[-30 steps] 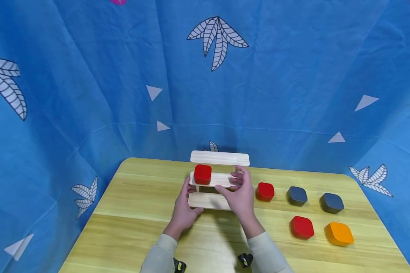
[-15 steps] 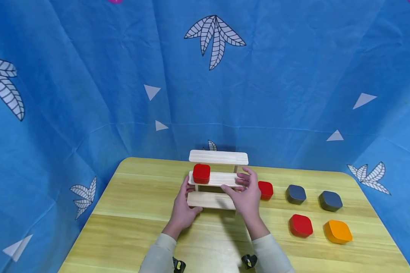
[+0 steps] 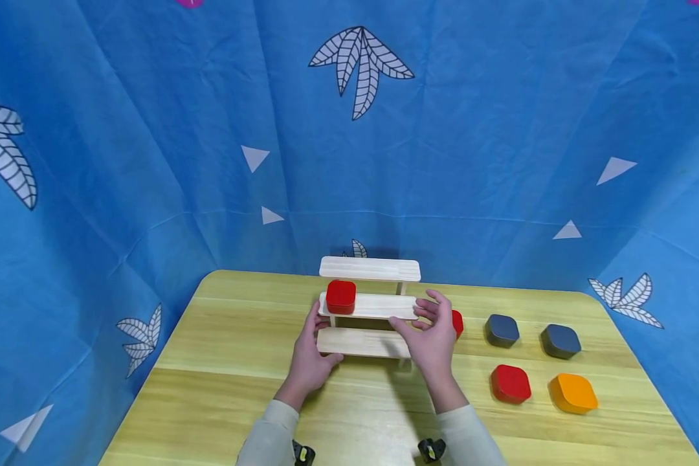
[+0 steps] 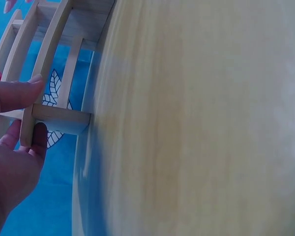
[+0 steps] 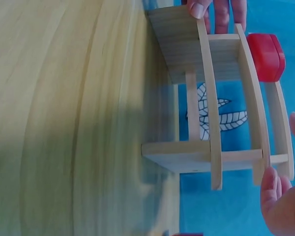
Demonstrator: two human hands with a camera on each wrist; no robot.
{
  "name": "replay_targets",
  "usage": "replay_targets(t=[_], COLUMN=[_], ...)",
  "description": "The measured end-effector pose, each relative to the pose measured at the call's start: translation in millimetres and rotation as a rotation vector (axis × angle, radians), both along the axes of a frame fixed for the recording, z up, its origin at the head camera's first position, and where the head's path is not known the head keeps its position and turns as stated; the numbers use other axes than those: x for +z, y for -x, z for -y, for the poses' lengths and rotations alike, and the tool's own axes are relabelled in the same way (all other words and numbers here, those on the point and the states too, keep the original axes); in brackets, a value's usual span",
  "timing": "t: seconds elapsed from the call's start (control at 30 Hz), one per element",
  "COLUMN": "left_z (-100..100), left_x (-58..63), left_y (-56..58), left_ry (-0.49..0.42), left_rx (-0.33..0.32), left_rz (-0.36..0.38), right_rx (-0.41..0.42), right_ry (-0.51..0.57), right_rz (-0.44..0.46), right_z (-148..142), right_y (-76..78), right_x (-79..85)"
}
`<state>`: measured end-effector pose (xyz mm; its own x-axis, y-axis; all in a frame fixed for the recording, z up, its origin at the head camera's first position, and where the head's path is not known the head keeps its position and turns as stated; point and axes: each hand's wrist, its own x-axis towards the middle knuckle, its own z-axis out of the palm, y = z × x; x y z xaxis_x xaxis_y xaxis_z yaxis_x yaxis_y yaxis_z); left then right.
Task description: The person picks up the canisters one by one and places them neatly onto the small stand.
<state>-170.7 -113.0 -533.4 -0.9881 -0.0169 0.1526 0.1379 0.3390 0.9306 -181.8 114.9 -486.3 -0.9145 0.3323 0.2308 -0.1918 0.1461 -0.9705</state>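
Observation:
A three-step wooden display shelf stands at the back of the table. One red rounded-square box sits at the left end of its middle board, also showing in the right wrist view. My left hand grips the left end of the shelf's lowest board, thumb on its front and fingers curled behind. At the shelf's opposite end is my right hand, thumb and fingers spread, fingertips right at the end of the middle board. It holds nothing.
To the right on the wooden table lie two dark grey boxes, a red box and an orange one. Another red box is partly hidden behind my right hand. A blue patterned curtain hangs behind.
My right hand has moved right, off the middle board to its end, uncovering more of the boards and covering part of a red box. My left hand has kept its grip on the shelf.

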Motion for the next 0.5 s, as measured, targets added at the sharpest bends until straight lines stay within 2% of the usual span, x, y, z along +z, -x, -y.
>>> replay_targets(t=[0.5], left_z=[0], left_x=[-0.4], left_y=[0.3], left_ry=[0.009], left_rx=[0.005], left_rz=[-0.001], right_rx=[-0.112], right_ry=[-0.045], right_rz=[0.022], right_z=[-25], right_y=[0.0], right_x=[-13.4])
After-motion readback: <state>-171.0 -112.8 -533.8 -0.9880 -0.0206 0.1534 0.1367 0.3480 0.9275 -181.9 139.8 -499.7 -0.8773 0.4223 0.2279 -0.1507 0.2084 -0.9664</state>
